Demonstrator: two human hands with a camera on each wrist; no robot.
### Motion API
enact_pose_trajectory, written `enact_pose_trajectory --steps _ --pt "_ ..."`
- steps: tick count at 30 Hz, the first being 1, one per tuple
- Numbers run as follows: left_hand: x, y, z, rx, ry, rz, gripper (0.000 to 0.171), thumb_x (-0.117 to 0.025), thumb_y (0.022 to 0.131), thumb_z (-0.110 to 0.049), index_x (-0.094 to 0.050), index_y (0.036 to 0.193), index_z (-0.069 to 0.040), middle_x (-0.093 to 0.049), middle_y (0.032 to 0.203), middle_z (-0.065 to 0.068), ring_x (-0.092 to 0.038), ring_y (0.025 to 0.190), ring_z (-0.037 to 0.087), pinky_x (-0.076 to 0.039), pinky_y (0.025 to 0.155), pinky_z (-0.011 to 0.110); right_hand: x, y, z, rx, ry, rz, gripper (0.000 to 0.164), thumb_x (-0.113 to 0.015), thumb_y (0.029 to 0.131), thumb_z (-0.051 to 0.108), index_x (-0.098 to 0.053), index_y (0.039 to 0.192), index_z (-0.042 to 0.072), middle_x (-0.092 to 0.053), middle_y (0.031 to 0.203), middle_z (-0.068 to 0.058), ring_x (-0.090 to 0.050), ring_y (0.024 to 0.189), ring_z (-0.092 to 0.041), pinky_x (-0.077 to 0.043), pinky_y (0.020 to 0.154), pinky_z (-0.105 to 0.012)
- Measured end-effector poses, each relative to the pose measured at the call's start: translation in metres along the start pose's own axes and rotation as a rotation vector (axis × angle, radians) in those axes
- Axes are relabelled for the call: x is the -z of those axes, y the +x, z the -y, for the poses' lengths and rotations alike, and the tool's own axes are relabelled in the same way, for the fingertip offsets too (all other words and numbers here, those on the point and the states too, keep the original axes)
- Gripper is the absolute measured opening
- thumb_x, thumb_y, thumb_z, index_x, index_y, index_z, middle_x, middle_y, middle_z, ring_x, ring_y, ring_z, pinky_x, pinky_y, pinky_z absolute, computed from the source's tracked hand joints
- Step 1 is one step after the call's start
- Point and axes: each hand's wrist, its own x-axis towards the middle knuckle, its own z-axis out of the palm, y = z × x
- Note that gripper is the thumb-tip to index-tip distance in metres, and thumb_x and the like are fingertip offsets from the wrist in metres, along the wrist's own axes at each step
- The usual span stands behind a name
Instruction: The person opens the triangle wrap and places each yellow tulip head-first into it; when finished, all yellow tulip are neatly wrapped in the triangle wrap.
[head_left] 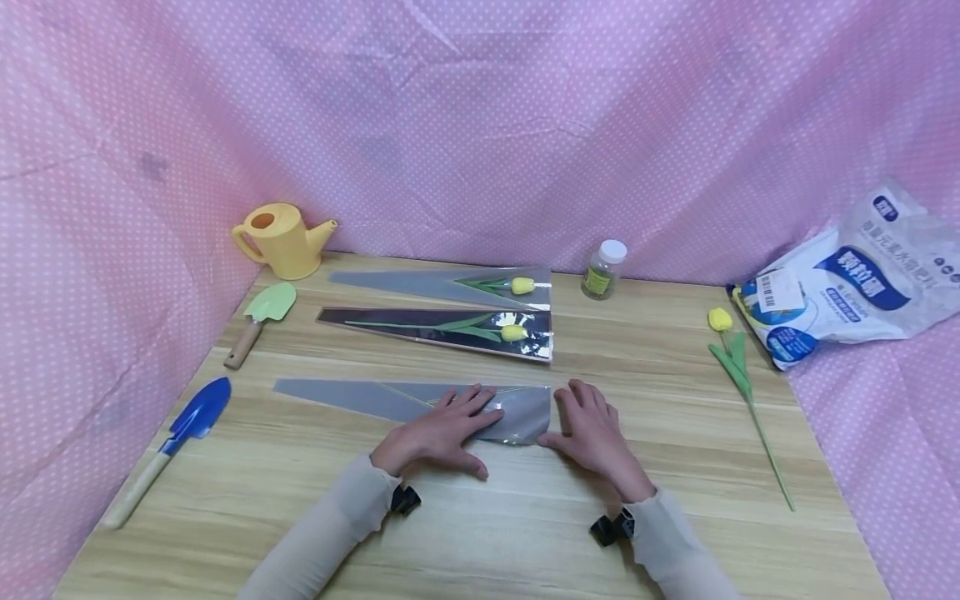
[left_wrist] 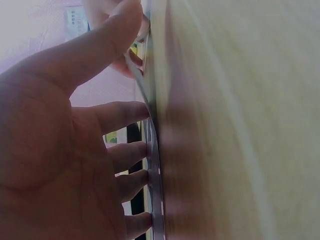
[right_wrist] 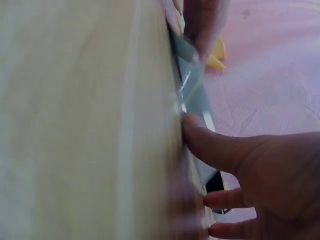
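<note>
A grey tapered flower sleeve [head_left: 337,393] lies nearest on the wooden table, its wide end to the right. My left hand [head_left: 447,429] rests on its middle with spread fingers; the left wrist view shows the fingertips [left_wrist: 142,150] pressing on the sheet. At the wide end is my right hand [head_left: 596,433], its thumb [right_wrist: 200,132] touching the sleeve's edge and the other fingers apart from it. Beyond lie a black sleeve [head_left: 390,327] and another grey sleeve [head_left: 405,279], each with a yellow tulip [head_left: 513,333] inside. A loose yellow tulip [head_left: 742,379] lies to the right.
At the back left stands a yellow watering can [head_left: 288,242]. A green hand shovel [head_left: 266,312] and a blue trowel [head_left: 195,412] lie along the left edge. A white-capped bottle [head_left: 602,271] is at the back, a white bag [head_left: 847,279] at the right. Pink dotted cloth [head_left: 487,125] surrounds the table.
</note>
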Motion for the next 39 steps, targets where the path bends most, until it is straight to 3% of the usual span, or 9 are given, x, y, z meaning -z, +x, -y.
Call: enact_pose_trajectory --steps 4,8,14,17,22,26,32,39 --pt "0.001 0.000 -0.001 0.004 -0.004 0.000 0.090 -0.072 0.085 -0.056 -0.031 0.158 -0.025 -0.006 0.172 0.003 -0.002 0.160 0.030 -0.007 0.128 0.056 -0.003 0.005 0.005 -0.043 -0.018 -0.026 0.069 -0.076 0.084 0.048 -0.054 0.133 0.005 -0.041 0.151 -0.027 -0.036 0.140 -0.047 -0.034 0.109 -0.069" --pt "0.002 -0.001 -0.002 0.010 -0.003 0.002 0.090 -0.072 0.085 -0.056 -0.030 0.159 -0.025 -0.005 0.172 0.002 -0.001 0.160 0.029 -0.006 0.128 0.056 -0.001 0.011 0.008 -0.060 0.032 -0.015 0.066 -0.073 0.086 0.052 -0.059 0.129 0.003 -0.048 0.143 -0.024 -0.045 0.130 -0.042 -0.041 0.105 -0.061" --pt "0.002 0.001 -0.001 0.014 0.010 0.009 0.090 -0.071 0.085 -0.057 -0.030 0.158 -0.025 -0.004 0.172 0.001 -0.001 0.160 0.027 -0.006 0.128 0.056 0.012 0.016 0.008 -0.029 0.328 0.125 0.059 -0.068 0.093 0.040 -0.058 0.134 0.000 -0.058 0.129 -0.021 -0.057 0.113 -0.032 -0.051 0.097 -0.049" --pt "0.002 0.002 0.000 0.010 0.007 0.010 0.090 -0.070 0.086 -0.057 -0.030 0.158 -0.024 -0.005 0.172 0.003 0.000 0.160 0.028 -0.006 0.128 0.057 0.017 0.019 0.008 -0.062 0.485 0.223 0.059 -0.063 0.098 0.036 -0.051 0.141 -0.001 -0.060 0.130 -0.020 -0.059 0.113 -0.029 -0.054 0.092 -0.041" --pt "0.003 0.004 0.001 -0.003 0.004 0.010 0.090 -0.071 0.086 -0.056 -0.031 0.158 -0.022 -0.007 0.171 0.006 -0.001 0.160 0.030 -0.007 0.127 0.059 0.020 0.023 0.007 -0.151 0.688 0.310 0.067 -0.055 0.102 0.036 -0.035 0.150 -0.006 -0.052 0.142 -0.028 -0.060 0.120 -0.033 -0.060 0.082 -0.035" --pt "0.005 0.006 0.000 0.012 0.005 0.017 0.089 -0.070 0.086 -0.056 -0.030 0.158 -0.024 -0.006 0.171 0.004 0.000 0.160 0.028 -0.005 0.128 0.057 0.020 0.026 0.006 -0.173 0.802 0.338 0.065 -0.051 0.105 0.032 -0.029 0.152 -0.007 -0.046 0.144 -0.033 -0.062 0.118 -0.036 -0.062 0.081 -0.038" --pt "0.007 0.013 -0.002 0.050 0.008 0.019 0.087 -0.069 0.085 -0.059 -0.032 0.157 -0.027 -0.006 0.171 0.000 0.000 0.160 0.024 -0.005 0.129 0.054 0.023 0.030 0.005 -0.179 0.872 0.360 0.061 -0.043 0.107 0.032 -0.028 0.153 -0.005 -0.044 0.145 -0.035 -0.066 0.114 -0.038 -0.062 0.084 -0.043" --pt "0.015 0.029 -0.010 0.052 -0.009 0.018 0.084 -0.069 0.087 -0.056 -0.034 0.157 -0.026 -0.010 0.171 0.002 -0.001 0.160 0.027 -0.007 0.128 0.056 0.031 0.035 0.006 -0.182 0.828 0.303 0.066 -0.037 0.107 0.044 -0.028 0.154 -0.002 -0.036 0.154 -0.033 -0.050 0.133 -0.051 -0.055 0.099 -0.052"
